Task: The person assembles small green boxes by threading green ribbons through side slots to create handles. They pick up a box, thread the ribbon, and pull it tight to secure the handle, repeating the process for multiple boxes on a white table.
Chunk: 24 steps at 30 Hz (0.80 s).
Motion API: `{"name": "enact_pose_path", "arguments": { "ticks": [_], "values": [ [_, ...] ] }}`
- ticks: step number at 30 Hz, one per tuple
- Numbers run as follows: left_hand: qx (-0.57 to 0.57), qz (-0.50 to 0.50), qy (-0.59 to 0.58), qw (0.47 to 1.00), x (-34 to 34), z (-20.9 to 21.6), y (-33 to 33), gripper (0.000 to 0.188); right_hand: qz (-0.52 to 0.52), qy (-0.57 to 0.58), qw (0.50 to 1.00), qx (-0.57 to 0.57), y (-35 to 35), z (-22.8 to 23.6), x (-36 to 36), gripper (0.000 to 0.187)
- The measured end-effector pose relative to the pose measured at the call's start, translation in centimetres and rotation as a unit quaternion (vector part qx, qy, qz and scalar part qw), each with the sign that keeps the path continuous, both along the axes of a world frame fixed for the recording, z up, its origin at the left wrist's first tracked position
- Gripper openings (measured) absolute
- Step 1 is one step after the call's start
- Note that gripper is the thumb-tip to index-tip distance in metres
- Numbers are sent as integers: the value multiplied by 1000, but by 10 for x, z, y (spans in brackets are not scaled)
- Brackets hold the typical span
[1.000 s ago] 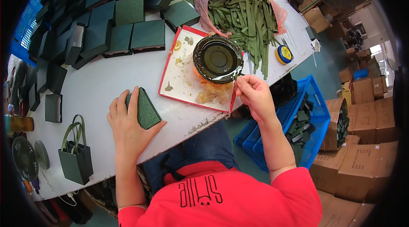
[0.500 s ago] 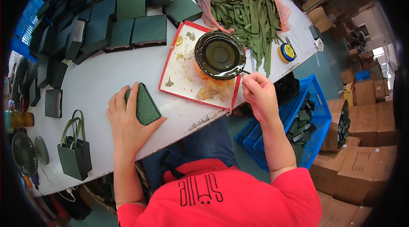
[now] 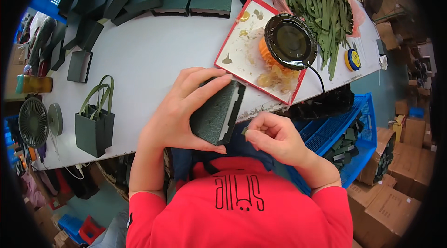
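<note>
My left hand [image 3: 174,113] grips a dark green textured box [image 3: 212,110], fingers over its top and thumb along the near side. The box is tilted above the table's front edge, and its pale inner edge with small notches faces right. Just right of it, my right hand [image 3: 277,138] pinches a small greenish piece [image 3: 245,130], mostly hidden by the fingers. The hand and the box are apart. A black pot of dark, shiny liquid [image 3: 291,41] on an orange base stands in a red-rimmed white tray [image 3: 223,50].
Dark green boxes [image 3: 212,0] crowd the far left. A small green handbag [image 3: 94,131] stands near a fan [image 3: 33,122]. Green strips [image 3: 319,10] spill from a pink plastic bag. A blue-and-yellow tin [image 3: 352,59] lies at right. A blue crate [image 3: 368,127] sits below the table, by cartons.
My right hand has come back from the pot toward my body. My left hand has lifted and turned the box, bringing it nearer. The whole view has shifted left.
</note>
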State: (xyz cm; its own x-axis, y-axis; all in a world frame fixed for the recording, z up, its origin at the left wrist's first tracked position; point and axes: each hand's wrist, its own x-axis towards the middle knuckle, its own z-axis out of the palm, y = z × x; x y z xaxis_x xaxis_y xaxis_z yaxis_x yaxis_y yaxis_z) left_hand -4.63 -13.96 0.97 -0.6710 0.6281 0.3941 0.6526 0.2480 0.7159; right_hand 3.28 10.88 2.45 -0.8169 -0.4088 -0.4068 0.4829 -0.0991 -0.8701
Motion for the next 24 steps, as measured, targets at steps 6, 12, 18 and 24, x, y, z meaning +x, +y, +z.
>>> {"name": "enact_pose_path", "arguments": {
  "ticks": [6,12,18,24],
  "values": [
    [-26,-8,12,1000,2,4,5,106,26,-26,999,4,-13,-6,-3,15],
    [-30,-4,10,999,5,7,6,106,35,-27,999,30,-15,-5,-5,19],
    [-40,-1,10,999,7,10,6,102,59,-16,996,58,-16,-5,-8,22],
    [-99,-12,32,994,12,16,8,96,124,5,984,126,-14,-18,-12,26]
  ]
}}
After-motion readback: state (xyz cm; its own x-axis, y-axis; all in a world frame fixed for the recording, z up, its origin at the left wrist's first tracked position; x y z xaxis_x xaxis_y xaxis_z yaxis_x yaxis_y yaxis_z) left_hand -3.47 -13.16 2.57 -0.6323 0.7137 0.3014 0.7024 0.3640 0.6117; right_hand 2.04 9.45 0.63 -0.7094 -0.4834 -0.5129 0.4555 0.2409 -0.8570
